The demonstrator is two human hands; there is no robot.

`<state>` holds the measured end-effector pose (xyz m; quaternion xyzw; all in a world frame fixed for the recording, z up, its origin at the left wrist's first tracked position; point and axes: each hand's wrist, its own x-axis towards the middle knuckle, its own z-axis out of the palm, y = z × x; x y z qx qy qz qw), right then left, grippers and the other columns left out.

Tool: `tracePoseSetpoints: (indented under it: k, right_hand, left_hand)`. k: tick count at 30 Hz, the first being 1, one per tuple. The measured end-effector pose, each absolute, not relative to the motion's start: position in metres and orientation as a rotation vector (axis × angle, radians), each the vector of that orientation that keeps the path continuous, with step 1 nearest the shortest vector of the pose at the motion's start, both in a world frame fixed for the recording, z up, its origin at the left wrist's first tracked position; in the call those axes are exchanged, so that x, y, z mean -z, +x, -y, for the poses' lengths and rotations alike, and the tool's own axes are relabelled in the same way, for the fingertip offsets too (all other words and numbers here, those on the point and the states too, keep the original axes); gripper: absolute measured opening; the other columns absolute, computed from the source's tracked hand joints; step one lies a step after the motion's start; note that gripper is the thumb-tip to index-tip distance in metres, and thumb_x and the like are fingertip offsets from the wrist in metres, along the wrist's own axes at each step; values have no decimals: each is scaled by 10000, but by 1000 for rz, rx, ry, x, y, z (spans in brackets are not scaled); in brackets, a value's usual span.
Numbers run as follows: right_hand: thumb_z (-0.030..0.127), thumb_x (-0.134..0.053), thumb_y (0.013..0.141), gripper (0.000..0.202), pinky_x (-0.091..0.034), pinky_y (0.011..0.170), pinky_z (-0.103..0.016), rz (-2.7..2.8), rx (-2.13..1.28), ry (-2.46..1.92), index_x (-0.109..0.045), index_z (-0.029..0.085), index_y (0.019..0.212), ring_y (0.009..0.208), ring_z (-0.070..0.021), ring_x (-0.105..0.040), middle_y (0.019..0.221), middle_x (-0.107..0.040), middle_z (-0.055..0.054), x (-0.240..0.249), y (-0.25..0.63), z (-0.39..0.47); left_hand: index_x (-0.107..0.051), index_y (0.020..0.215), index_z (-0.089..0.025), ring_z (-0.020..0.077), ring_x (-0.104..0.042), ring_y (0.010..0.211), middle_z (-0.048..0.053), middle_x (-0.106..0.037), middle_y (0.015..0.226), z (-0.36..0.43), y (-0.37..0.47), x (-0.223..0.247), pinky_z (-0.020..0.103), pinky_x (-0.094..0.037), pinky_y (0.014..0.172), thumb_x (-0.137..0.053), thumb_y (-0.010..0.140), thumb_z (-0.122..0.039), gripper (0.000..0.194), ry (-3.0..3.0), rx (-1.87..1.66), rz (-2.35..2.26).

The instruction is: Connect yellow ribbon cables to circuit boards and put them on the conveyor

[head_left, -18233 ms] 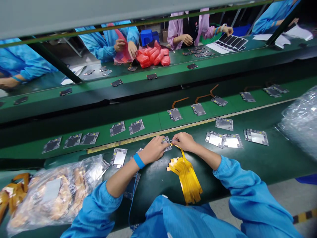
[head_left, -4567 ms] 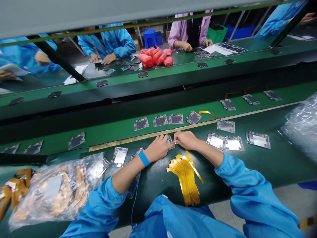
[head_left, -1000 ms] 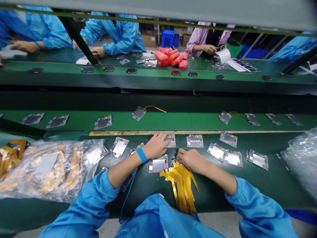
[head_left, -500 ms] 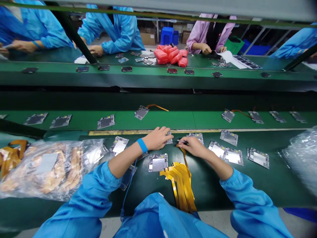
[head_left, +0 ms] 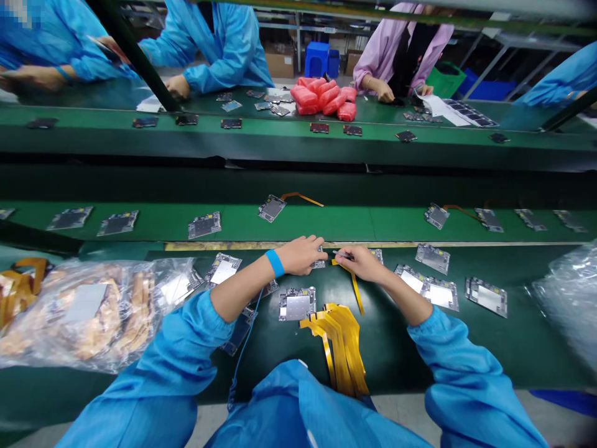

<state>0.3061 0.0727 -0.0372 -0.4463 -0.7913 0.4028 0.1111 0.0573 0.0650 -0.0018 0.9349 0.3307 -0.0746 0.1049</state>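
Note:
My left hand (head_left: pixel 302 256), a blue band on its wrist, has its fingers closed over a small circuit board (head_left: pixel 319 264), hiding most of it. Facing it, my right hand (head_left: pixel 362 264) pinches a thin grey pointed tool, apparently tweezers (head_left: pixel 343 254), its tip towards the board. An orange flex cable (head_left: pixel 355 287) runs from just below these fingertips towards me; whether the fingers also grip it is hidden. Nearer my body lies a bundle of flex cables (head_left: pixel 342 348), with another circuit board (head_left: pixel 297 305) to its upper left.
Several boards with pale pads (head_left: pixel 441 294) lie right of my hands. A clear plastic bag (head_left: pixel 97 317) of cables occupies the left; bubble wrap (head_left: pixel 571 305) sits far right. Beyond the ledge, a green belt (head_left: pixel 345 223) carries boards. Co-workers (head_left: pixel 228 50) sit opposite.
The single flex cable by my right hand has come away from the bundle, its lower end now lying clear of it. My right hand has shifted slightly up; my left stays over the board.

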Motion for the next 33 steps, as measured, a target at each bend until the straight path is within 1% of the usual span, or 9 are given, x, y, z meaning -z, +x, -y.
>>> tracePoseSetpoints:
  k: [4,9,12,16,19,23,26,29,33]
  right_hand:
    - [324,-595,934,223,-437,720,-270,2300,-1182,-1349,-745,168,882,792,-190,-655,870,-766,-37,39,297,-75]
    - [311,-627,910,205,-398,665,-252,2267,-1107,-1499,-770,174,858,742,-175,-636,812,-764,-27,40,284,-76]
    - [323,-644,898,208,-385,632,-252,2260,-1071,-1555,-785,173,865,711,-172,-638,794,-768,-33,38,280,-77]
    - [357,-655,890,225,-383,607,-252,2274,-1035,-1589,-793,182,858,687,-173,-642,765,-766,-32,37,278,-79]
    - [365,-656,893,223,-393,615,-249,2311,-1021,-1608,-796,194,864,696,-174,-649,767,-766,-27,37,277,-80]
    - [334,-658,896,198,-395,632,-254,2348,-1002,-1647,-804,202,876,730,-185,-661,794,-768,-33,35,275,-80]
    - [333,-653,899,206,-362,604,-256,2379,-977,-1677,-814,204,896,693,-182,-637,765,-751,-31,31,273,-79]
    - [323,-656,903,200,-334,591,-253,2412,-951,-1700,-819,208,909,681,-173,-621,758,-748,-26,28,271,-80]
    - [294,-657,912,190,-328,599,-253,2469,-924,-1683,-823,203,916,704,-170,-628,791,-764,-36,24,267,-82]
  left_hand:
    - [-653,1150,-212,286,-575,1081,127,-551,1259,-64,52,5,414,-493,942,-687,853,-168,302,2732,182,-981]
    - [-637,1124,-180,280,-570,1097,139,-542,1249,-53,42,10,400,-486,946,-615,954,-223,177,2736,143,-1094]
    - [-646,1107,-169,283,-558,1110,140,-553,1210,-46,40,14,404,-477,964,-571,997,-238,149,2735,131,-1126]
    - [-650,1077,-171,274,-545,1111,134,-558,1204,-42,40,18,400,-468,975,-574,1001,-239,127,2726,77,-1132]
    - [-651,1076,-173,272,-543,1104,129,-562,1186,-41,40,19,402,-468,980,-578,996,-230,122,2724,59,-1126]
    - [-653,1109,-171,275,-544,1110,133,-563,1192,-41,40,20,409,-471,989,-595,987,-222,144,2745,69,-1129]
    - [-660,1124,-166,278,-549,1111,140,-565,1198,-40,40,21,407,-479,981,-599,991,-228,158,2769,79,-1132]
    - [-673,1111,-166,277,-556,1093,138,-575,1177,-40,40,21,400,-489,958,-608,990,-227,151,2775,49,-1134]
    - [-689,1094,-163,274,-567,1080,137,-592,1155,-40,41,22,394,-493,950,-640,978,-225,140,2771,32,-1134]
